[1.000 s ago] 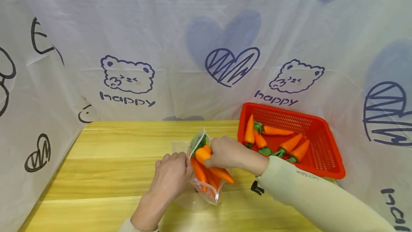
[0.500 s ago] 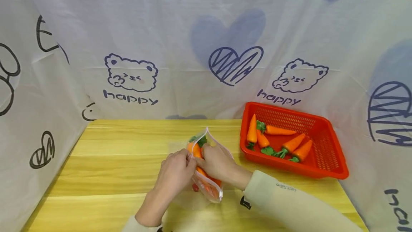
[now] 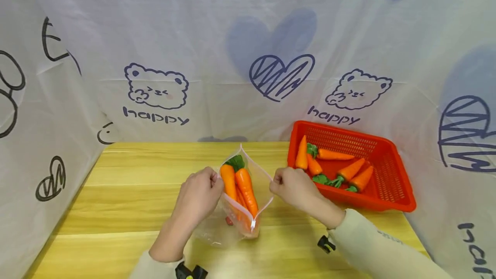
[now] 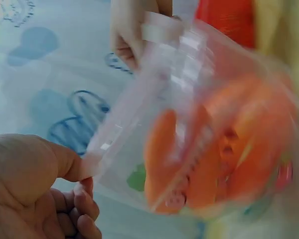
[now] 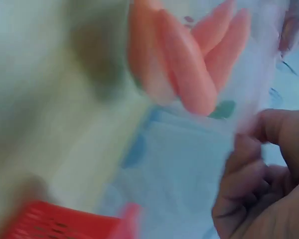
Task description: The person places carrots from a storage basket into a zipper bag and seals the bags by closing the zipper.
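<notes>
A clear zip bag [image 3: 261,173] stands with its mouth spread wide in the head view. Several orange carrots [image 3: 244,184] with green tops lie inside it. My left hand [image 3: 199,193] pinches the bag's left rim between thumb and forefinger. On the opposite side, my right hand [image 3: 296,188] pinches the right rim. The left wrist view shows the thumb and finger on the bag's edge, with the carrots [image 4: 209,154] blurred behind the plastic. In the right wrist view the fingers [image 5: 244,164] hold the other edge, beside the carrots [image 5: 189,64].
A red plastic basket [image 3: 403,184] with several more carrots [image 3: 350,169] stands at the right, close behind my right hand. Below everything is a wooden table [image 3: 128,193]. A white printed cloth [image 3: 217,55] hangs along the back and sides.
My right hand has let go of a carrot inside the bag, come out, moved right and taken the bag's right rim. The bag's mouth is wider now.
</notes>
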`<state>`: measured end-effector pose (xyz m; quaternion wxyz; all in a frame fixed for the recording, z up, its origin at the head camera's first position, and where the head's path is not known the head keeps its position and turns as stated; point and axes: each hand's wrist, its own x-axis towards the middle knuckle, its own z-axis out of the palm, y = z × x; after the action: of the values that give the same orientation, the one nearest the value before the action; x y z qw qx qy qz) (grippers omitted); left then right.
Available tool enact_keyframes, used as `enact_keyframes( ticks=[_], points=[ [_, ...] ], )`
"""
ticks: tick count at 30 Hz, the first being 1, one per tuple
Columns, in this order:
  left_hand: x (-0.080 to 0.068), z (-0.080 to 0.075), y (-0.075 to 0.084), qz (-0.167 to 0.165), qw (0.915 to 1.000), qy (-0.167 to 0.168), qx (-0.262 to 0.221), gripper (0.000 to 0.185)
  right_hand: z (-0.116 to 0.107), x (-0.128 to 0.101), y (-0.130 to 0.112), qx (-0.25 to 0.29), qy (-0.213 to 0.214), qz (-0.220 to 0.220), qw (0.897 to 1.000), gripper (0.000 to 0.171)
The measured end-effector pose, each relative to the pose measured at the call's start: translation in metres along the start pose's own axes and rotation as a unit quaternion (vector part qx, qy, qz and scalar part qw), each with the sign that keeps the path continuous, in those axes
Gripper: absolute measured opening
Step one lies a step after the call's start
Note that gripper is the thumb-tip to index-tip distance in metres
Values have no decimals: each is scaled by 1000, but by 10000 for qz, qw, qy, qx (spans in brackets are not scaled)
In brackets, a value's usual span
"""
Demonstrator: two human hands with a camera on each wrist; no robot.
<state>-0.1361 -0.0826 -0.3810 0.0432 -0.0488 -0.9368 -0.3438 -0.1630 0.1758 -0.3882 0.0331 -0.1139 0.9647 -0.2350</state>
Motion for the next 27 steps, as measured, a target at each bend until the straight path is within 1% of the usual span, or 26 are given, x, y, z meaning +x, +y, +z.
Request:
enact_keyframes(
  ticks=[3,4,6,8,9,11,12,14,16,17,19,22,24,25,27],
  points=[
    [10,-23,19,156,9993,337,84,17,-16,7,-9,-49,530,-21,9986,19],
    [12,-30,26,210,9989,407,96,17,-20,9,-12,-96,596,-8,9982,19],
    [14,-41,43,380,9978,487,223,17,-25,10,-18,-245,568,-69,9981,21],
    [13,-46,60,503,9966,403,505,17,-25,10,-23,-163,544,-238,9981,22],
    [13,-46,68,591,9951,331,726,18,-26,7,-26,-45,630,-376,9973,22],
    [13,-44,79,707,9899,178,1219,20,-27,0,-34,271,957,-678,9927,21],
    [14,-43,81,731,9867,91,1450,22,-29,-3,-39,408,1152,-829,9890,20],
    [16,-42,79,692,9822,-70,1746,27,-36,-8,-47,520,1393,-987,9839,19],
    [19,-42,72,535,9817,-195,1817,30,-45,-8,-51,491,1473,-958,9832,19],
    [19,-42,68,458,9820,-239,1819,31,-49,-7,-50,405,1474,-897,9842,20],
    [19,-42,61,311,9832,-333,1769,30,-56,-4,-49,240,1341,-720,9881,20],
    [17,-39,57,295,9840,-413,1706,28,-63,-2,-47,215,1229,-515,9909,21],
    [16,-36,57,320,9859,-397,1596,28,-63,-1,-48,191,979,-513,9937,22],
    [16,-36,58,335,9873,-326,1518,29,-62,-1,-48,162,859,-534,9947,23],
    [16,-37,59,335,9910,-10,1296,27,-56,-1,-48,19,553,-598,9967,24]
  ],
)
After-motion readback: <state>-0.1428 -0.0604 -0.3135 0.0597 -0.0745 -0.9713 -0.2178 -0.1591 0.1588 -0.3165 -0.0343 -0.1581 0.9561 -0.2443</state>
